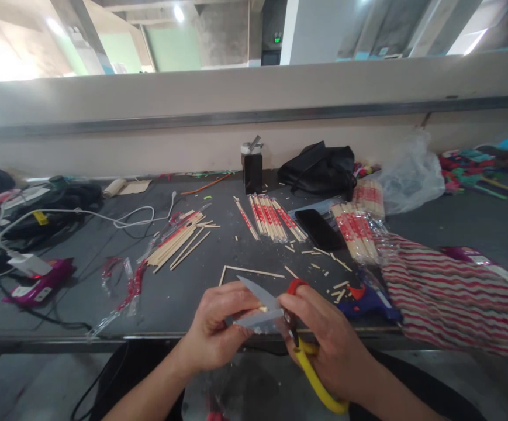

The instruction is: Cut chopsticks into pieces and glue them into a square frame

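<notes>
Near the table's front edge, my right hand (pixel 324 339) is wrapped round scissors (pixel 313 374) with yellow and red handles, their blades spread apart. My left hand (pixel 221 321) pinches a short light wooden stick (pixel 263 309), whose end shows between the two blades. Just beyond the hands, two thin sticks (pixel 254 271) meet at a corner on the table. Loose sticks (pixel 177 242) lie in a pile at the left, beside torn clear and red wrappers (pixel 135 280). Wrapped chopsticks (pixel 271 217) lie in a row further back. Small cut pieces (pixel 340 286) are scattered to the right.
On the dark table (pixel 82 292), a blue glue gun (pixel 370 304) and a striped cloth (pixel 451 292) lie at the right. A phone (pixel 319 229) and a black bag (pixel 321 169) lie behind. White cables (pixel 100 215) cross the left side.
</notes>
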`<state>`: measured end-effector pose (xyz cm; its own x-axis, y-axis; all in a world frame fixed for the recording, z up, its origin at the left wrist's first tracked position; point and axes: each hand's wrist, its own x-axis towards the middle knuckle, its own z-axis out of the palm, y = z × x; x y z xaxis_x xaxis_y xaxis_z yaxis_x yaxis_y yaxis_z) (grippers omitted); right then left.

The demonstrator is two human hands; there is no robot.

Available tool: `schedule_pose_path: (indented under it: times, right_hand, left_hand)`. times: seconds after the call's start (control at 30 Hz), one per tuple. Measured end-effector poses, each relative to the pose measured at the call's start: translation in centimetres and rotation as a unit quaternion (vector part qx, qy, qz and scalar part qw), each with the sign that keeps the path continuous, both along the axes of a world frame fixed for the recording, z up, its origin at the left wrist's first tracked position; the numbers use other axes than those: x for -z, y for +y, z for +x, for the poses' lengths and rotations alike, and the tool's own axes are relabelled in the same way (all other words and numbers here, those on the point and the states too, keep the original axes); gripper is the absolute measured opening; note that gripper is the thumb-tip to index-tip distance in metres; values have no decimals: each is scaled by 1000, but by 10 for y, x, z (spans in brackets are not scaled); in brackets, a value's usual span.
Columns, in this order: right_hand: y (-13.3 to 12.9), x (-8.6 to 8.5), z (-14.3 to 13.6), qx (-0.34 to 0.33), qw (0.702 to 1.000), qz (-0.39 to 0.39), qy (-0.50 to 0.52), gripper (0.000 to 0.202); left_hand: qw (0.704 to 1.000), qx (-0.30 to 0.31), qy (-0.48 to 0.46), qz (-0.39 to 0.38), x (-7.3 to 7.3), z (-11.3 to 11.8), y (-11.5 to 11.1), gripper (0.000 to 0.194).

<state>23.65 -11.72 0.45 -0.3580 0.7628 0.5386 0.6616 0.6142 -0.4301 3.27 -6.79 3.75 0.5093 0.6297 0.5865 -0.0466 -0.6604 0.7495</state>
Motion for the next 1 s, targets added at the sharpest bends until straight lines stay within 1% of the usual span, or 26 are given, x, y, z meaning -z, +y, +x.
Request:
schedule_pose_path:
  times: [0.2,0.33,0.43,0.5,0.6,0.7,0.77,0.83,0.9,1.0]
  right_hand:
    - [-2,-2,0,-12,1000,14,-13,45]
    - [-2,-5,2,-8,999,34,-31,44]
    - [-1,-2,4,-7,999,37,-35,44]
    - [-1,1,3,-11,999,29,-23,43]
    - [0,2,0,-28,999,-17,30,41]
    - [2,-2,-2,-29,996,-53,70,40]
    - [3,-6,-3,-18,995,-61,79,40]
    - [3,-8,-3,-14,994,-69,80,40]
    - [2,-8,-3,-20,994,-77,71,41]
    - [1,-4,-3,-32,994,-83,56,41]
  left_hand:
    - [1000,9,-5,1,2,-2,-1,13]
    - [999,-13,4,30,2,-4,-3,14]
    - [998,-39,4,44,1,-4,-5,14]
    - [998,-44,3,42,2,-3,-5,13]
    - [1000,-17,5,13,3,-2,-3,14]
    - [999,5,1,-46,4,-2,-2,21]
    - [996,4,-4,-84,4,-2,-2,21]
    - [994,0,-10,-106,4,-2,-2,21]
    - [994,1,-15,-108,4,-2,-1,21]
    - [996,5,-27,-81,6,-1,0,20]
